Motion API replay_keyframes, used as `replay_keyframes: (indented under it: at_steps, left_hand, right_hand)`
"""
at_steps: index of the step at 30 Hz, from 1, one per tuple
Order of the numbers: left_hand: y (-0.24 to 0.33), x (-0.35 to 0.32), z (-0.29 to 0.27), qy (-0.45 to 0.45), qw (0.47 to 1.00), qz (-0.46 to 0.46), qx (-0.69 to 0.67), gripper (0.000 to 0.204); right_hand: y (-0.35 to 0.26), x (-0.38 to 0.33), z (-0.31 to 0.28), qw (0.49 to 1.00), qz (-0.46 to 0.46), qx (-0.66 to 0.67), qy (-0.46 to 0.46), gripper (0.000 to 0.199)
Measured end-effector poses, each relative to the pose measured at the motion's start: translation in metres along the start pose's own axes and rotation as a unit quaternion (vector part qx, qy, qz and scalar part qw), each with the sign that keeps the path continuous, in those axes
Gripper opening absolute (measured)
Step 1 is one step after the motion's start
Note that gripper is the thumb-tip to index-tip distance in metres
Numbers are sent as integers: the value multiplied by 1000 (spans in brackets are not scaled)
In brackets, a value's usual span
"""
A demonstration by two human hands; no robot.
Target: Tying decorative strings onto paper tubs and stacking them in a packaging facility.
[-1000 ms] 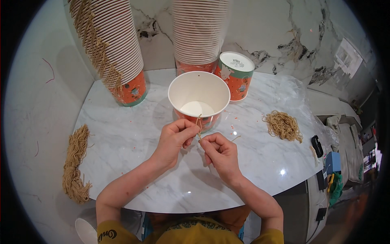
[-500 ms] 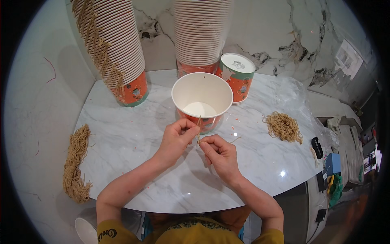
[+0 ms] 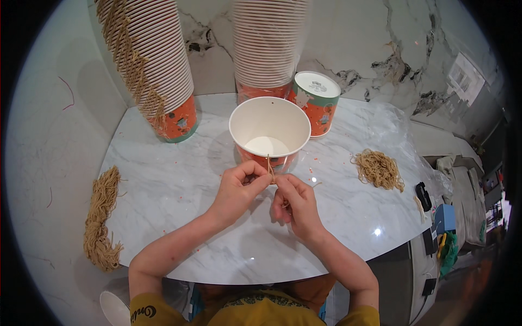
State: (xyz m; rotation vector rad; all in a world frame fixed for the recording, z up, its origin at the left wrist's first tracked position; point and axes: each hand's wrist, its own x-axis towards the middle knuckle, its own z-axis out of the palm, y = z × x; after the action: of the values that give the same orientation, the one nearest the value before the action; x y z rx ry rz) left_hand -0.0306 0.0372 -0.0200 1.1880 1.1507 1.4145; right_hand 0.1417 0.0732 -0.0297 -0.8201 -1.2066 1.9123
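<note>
Worktop [image 3: 179, 179] of white marbled stone carries everything, listed largest to smallest.

Cup stacks: 2 tall nested stacks at the far edge, left stack [image 3: 149, 60] leaning and trailing fibre down its side, centre stack [image 3: 266, 43] upright. Risk, judged: the left stack looks top-heavy; a knock to the worktop could tip it.

Single cups: 2. Open cup [image 3: 269, 133] stands mouth up, just far of the hands. Inverted cup [image 3: 316, 103] stands far right of it, beside the centre stack. Risk, judged: a sharp tug on the string could drag or topple the light open cup.

Fibre bundles: 2. Long hank [image 3: 100, 220] at the near left edge, partly overhanging, so it may slide off. Loose tangle [image 3: 378, 169] on the right.

Hands: 2. Left hand [image 3: 239, 190] and right hand [image 3: 296, 204] meet near the middle, each pinching the thin string [image 3: 269, 165] at the open cup's near wall.

String: 1 visible strand, upright between the fingertips. Risk, judged: it is thin enough to slip from the pinch or snap; whether it passes through the cup wall cannot be told.
</note>
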Motion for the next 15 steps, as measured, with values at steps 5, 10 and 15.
replay_keyframes:
  at_steps: [5, 10, 15]
  left_hand:
    - [-2, 1, 1, 8, 1000, 16, 13, 10]
    - [-4, 1, 0, 13, 1000, 19, 9, 10]
    - [1, 2, -1, 35, 995, 59, 77, 10]
  right_hand:
    - [9, 4, 0, 1000, -17, 18, -1, 23]
    - [9, 4, 1, 1000, -18, 11, -5, 18]
    - [6, -1, 7, 1000, -26, -11, -4, 17]
